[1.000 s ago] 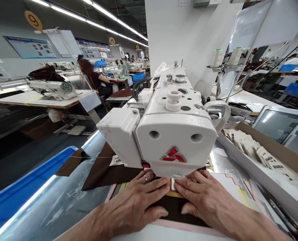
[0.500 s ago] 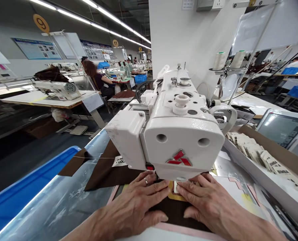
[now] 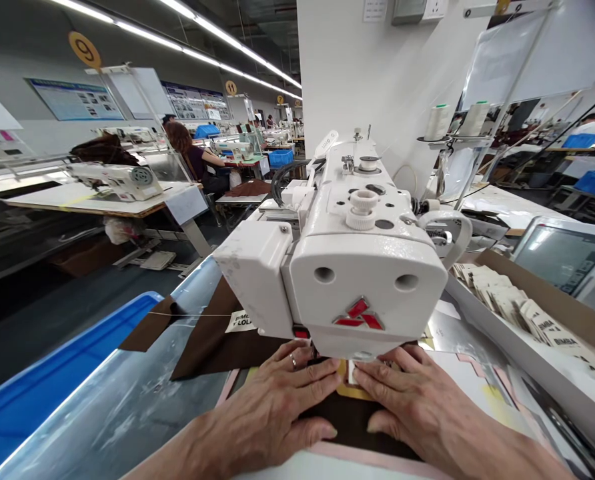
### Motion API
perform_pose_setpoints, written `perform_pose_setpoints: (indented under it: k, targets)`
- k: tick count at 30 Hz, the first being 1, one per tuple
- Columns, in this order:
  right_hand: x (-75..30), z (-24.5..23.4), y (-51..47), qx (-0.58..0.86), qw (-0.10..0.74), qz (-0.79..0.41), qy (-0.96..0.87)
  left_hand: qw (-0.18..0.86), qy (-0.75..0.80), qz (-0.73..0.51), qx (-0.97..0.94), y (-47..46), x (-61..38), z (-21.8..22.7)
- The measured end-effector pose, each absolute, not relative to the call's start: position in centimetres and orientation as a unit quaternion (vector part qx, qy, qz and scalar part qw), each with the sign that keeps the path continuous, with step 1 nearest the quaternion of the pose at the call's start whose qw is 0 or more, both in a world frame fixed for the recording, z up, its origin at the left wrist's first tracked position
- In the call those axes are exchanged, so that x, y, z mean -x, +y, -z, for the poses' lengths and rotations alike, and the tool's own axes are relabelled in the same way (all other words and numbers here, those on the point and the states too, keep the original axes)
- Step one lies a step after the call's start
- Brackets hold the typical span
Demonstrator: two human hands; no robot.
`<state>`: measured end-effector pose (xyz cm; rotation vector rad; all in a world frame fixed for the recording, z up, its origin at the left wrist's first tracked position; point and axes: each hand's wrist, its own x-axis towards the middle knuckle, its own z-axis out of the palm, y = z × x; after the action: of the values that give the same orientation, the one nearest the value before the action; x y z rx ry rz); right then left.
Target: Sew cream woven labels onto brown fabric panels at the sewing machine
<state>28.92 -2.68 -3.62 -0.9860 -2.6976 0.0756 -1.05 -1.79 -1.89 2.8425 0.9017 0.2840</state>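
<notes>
bottom center: left hand (image 3: 282,393) and right hand (image 3: 415,390) lying flat, fingers outstretched, clutching nothing, pressing down cloth (image 3: 348,412), likely keeping it from shifting. yellow piece (image 3: 355,393) showing between hands. machine (image 3: 372,267) looming mid-frame; tag box (image 3: 537,287) sitting at right, presumably for reach.

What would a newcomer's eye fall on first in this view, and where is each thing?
Probably the white machine at the centre, with a red emblem low on its front. Just below, the left hand and right hand rest over brown fabric, fingertips close together. Next may come the blue bin at lower left and the cream labels in a box at right.
</notes>
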Motion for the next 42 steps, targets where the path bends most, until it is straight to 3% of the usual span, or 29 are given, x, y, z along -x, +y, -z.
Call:
perform_pose_setpoints:
  k: [33,42]
  targets:
    - [-29.0,3.1,0.1,0.348,0.141,-0.081,-0.923,0.138,0.342,-0.089,-0.925,0.1,0.4,2.4]
    - [-29.6,2.5,-0.6,0.342,0.159,-0.013,-0.926,0.138,0.347,-0.062,-0.926,-0.2,0.5,2.1]
